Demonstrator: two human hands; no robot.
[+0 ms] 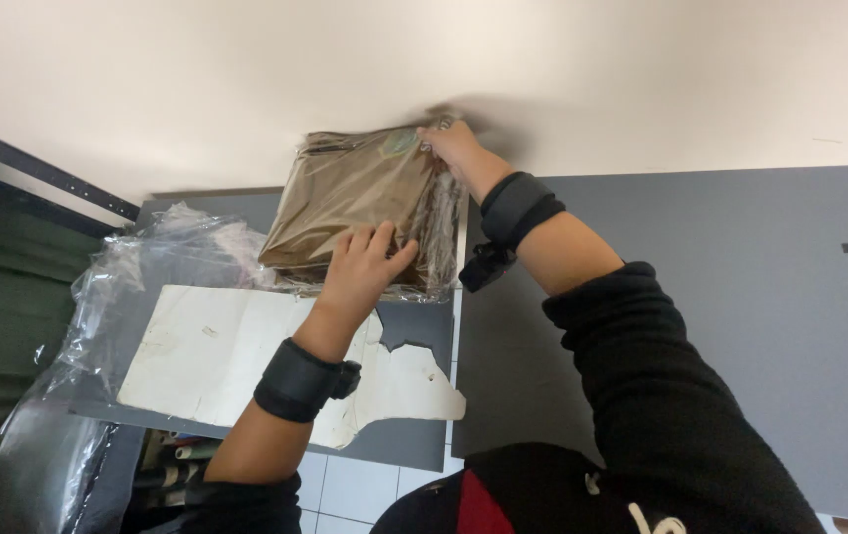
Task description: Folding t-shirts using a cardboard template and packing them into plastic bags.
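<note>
1. Brown-tinted, glossy plastic-wrapped flat square package (355, 203) lies at the far edge of the dark grey table (701, 297), its top edge against the cream wall (246, 79). It sits tilted, its long axis running from the near left up toward the far right. It lies directly ahead of both hands, and both already touch it.

2. Crumpled clear plastic sheeting (117, 297) spreads over the table's left edge and hangs down past the near-left corner, reaching up to the left side of the package.

3. Torn, stained off-white sheet of paper or card (236, 356) lies flat on a separate dark grey panel (414, 326) toward the near-left part of the surface, just below the package. Its right end is ragged, with a piece missing.

4. Right hand (451, 146) reaches farthest, at the package's far-right corner by the wall. Its fingers are curled around the wrapping there, clamped on the corner. A black band circles that wrist above a black sleeve.

5. Left hand (364, 262) is on the package's near edge, fingers spread and laid flat over the top, thumb out to the right; it presses rather than pinches. It is the nearer hand to the person and also wears a black wrist band.

6. White floor tiles (355, 489) show below the table's near edge, between the forearms.
</note>
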